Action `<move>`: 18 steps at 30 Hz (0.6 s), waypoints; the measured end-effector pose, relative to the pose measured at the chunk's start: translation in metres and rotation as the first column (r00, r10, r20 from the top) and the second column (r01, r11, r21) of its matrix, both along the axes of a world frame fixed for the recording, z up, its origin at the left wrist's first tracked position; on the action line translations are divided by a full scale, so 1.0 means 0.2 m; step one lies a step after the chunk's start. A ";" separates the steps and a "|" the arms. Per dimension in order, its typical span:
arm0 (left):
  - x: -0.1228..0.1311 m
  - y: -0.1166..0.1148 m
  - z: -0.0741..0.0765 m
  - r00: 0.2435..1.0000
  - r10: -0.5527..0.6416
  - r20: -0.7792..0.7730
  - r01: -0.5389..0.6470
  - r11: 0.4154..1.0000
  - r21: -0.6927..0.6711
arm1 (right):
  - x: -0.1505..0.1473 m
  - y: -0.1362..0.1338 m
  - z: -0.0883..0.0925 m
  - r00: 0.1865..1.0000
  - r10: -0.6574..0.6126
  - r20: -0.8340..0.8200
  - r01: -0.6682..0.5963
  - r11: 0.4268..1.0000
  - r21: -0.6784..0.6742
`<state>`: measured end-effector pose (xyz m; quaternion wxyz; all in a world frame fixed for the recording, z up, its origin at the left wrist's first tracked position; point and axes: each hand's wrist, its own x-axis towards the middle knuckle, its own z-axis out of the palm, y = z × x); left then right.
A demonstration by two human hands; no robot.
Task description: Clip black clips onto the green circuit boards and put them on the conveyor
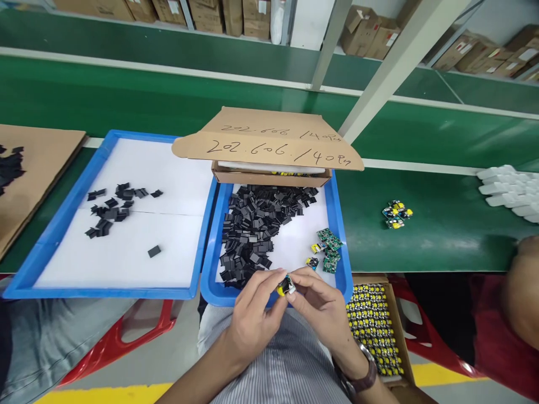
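Between my two hands, over the front rim of the blue tray [343, 247], is a small circuit board [286, 286] with a yellow component. The fingertips of my left hand [256, 308] pinch its left side, and my right hand [322, 311] grips its right side. Part of the board is hidden by the fingers. Just beyond my left hand, a heap of black plastic pieces [252, 230] covers the tray's left part. Several green circuit boards [330, 261], some with yellow parts showing, lie at the tray's right side.
An open cardboard box [269, 178] with handwriting on its flap stands at the back of the tray. To the left, another blue tray [193, 280] holds scattered black pieces. At lower right is a carton of boards [373, 328]. People sit on both sides.
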<state>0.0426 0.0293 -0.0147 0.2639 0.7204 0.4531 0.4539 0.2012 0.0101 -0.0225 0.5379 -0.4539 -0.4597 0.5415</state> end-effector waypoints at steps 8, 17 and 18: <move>0.04 0.03 -0.02 0.995 -0.102 -0.013 0.103 0.990 0.092 | 0.02 0.00 0.02 0.982 -0.103 0.155 0.091 0.992 0.087; 0.04 0.26 -0.05 0.883 -0.202 -0.423 0.225 0.974 0.005 | 0.98 0.30 -0.15 0.589 -0.600 0.542 0.721 0.693 -0.017; 0.05 0.28 -0.05 0.867 -0.209 -0.453 0.237 0.971 0.004 | 1.08 0.33 -0.18 0.572 -0.604 0.555 0.737 0.676 -0.023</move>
